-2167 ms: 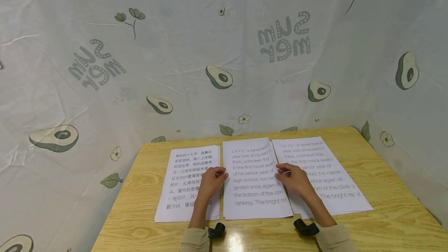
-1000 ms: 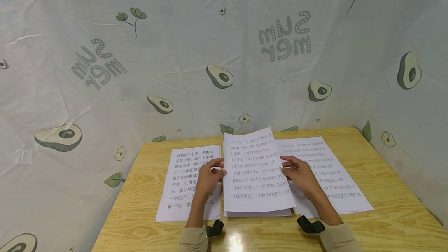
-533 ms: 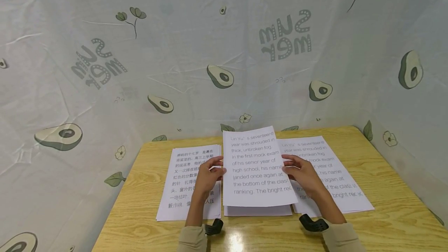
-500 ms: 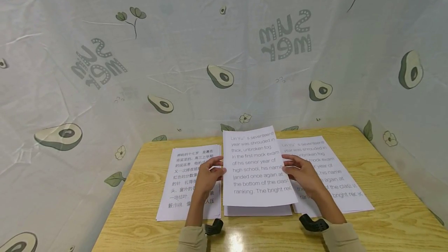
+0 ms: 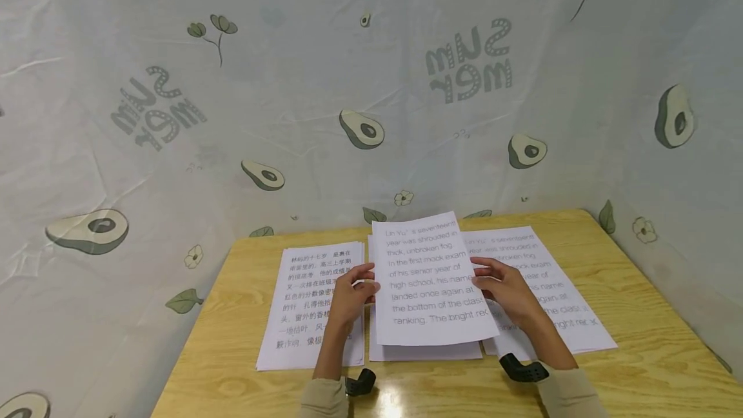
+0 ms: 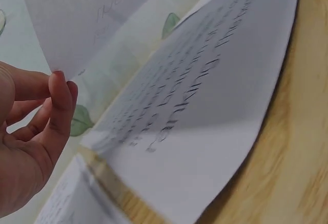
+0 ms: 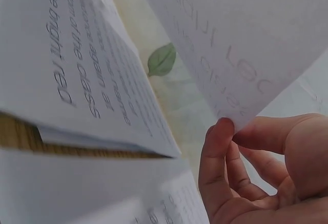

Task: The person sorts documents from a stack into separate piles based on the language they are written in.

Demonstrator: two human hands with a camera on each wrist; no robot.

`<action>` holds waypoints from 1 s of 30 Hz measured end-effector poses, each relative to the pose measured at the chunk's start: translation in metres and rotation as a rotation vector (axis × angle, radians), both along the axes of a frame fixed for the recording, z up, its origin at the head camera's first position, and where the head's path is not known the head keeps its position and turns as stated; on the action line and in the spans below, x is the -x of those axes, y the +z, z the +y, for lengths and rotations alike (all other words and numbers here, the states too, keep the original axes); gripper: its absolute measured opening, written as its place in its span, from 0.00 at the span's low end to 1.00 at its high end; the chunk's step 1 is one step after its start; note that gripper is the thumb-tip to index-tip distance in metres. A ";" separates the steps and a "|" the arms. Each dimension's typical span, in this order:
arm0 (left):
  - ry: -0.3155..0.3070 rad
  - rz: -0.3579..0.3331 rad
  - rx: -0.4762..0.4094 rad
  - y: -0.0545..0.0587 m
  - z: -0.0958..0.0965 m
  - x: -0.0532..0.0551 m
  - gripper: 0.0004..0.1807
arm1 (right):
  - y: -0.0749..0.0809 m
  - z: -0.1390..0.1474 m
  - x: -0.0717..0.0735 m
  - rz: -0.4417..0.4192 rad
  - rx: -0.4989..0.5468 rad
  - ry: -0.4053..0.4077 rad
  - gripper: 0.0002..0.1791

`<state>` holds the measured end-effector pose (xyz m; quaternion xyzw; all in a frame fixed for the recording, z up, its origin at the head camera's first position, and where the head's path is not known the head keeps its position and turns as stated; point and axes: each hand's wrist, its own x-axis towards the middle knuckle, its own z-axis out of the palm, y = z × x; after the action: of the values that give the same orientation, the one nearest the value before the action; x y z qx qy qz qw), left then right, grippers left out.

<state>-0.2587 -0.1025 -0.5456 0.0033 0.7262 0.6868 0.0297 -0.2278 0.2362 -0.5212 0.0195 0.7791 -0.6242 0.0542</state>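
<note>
A sheet of paper (image 5: 429,282) printed with large English text is held up above the middle pile of paper (image 5: 418,352). My left hand (image 5: 350,295) pinches its left edge between thumb and fingers. On the opposite edge, my right hand (image 5: 509,292) pinches it the same way. Seen from the left wrist, the raised sheet (image 6: 77,19) stands clear of the pile (image 6: 220,101), whose top page carries the same text. The right wrist view shows the thumb and index finger at the border of the lifted sheet (image 7: 256,34).
To the left on the wooden table (image 5: 215,353) lies a pile of pages in Chinese (image 5: 273,347), partly behind my left hand. A pile of English pages (image 5: 574,334) lies slanted on the right, under my right forearm. A patterned cloth (image 5: 302,95) hangs behind the table.
Both hands have lifted the top sheet off the middle pile, uncovering the pages beneath. Over the last half second the sheet stays raised, shifting only slightly, and the head view has moved a little.
</note>
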 end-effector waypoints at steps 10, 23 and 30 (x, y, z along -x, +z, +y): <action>-0.010 0.014 -0.033 -0.006 0.041 0.000 0.26 | -0.005 0.040 -0.003 0.005 -0.032 -0.003 0.33; -0.023 0.002 -0.109 -0.012 0.109 -0.006 0.25 | -0.010 0.109 -0.009 0.007 -0.137 0.016 0.35; -0.004 0.020 -0.096 -0.011 0.141 -0.007 0.24 | -0.010 0.139 -0.008 -0.017 -0.212 0.014 0.36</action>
<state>-0.2513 0.0384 -0.5566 0.0131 0.6925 0.7209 0.0239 -0.2196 0.3749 -0.5311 0.0251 0.8405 -0.5375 0.0629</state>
